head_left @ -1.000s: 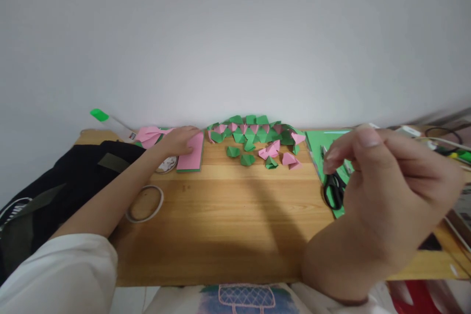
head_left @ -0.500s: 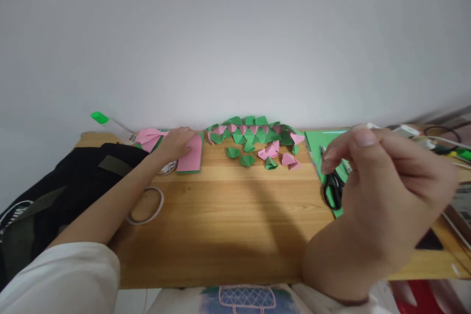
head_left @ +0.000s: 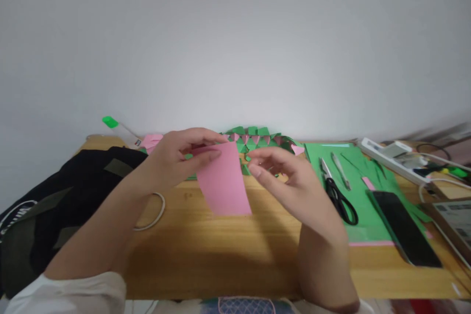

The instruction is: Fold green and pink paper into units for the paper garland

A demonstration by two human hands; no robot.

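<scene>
Broadly, a pale wall (head_left: 235, 44) fills the upper half of the frame, and below it a wooden counter (head_left: 209, 250) stretches across the lower half. A black bag (head_left: 81, 201) slumps at the lower left, behind the left forearm. Green paper sheets (head_left: 368, 206) lie flat at the right. Near the centre of the frame, the left hand (head_left: 186, 157) grasps the upper left part of a pink sheet of paper (head_left: 226, 184) between thumb and fingers, while the right hand (head_left: 290, 179) is released, its thumb and fingertips parted just beside the paper's right edge. Partly hidden behind both hands, a cluster of folded green and pink paper pieces (head_left: 253, 132) sits at the middle of the frame. A white power strip (head_left: 392, 159) runs along the right side, and below it a dark phone (head_left: 406, 230) rests partly on the green sheets. Black-handled scissors (head_left: 338, 196) lie on the sheets too. A white ring (head_left: 160, 210) shows left of centre, partly covered by the left arm.
</scene>
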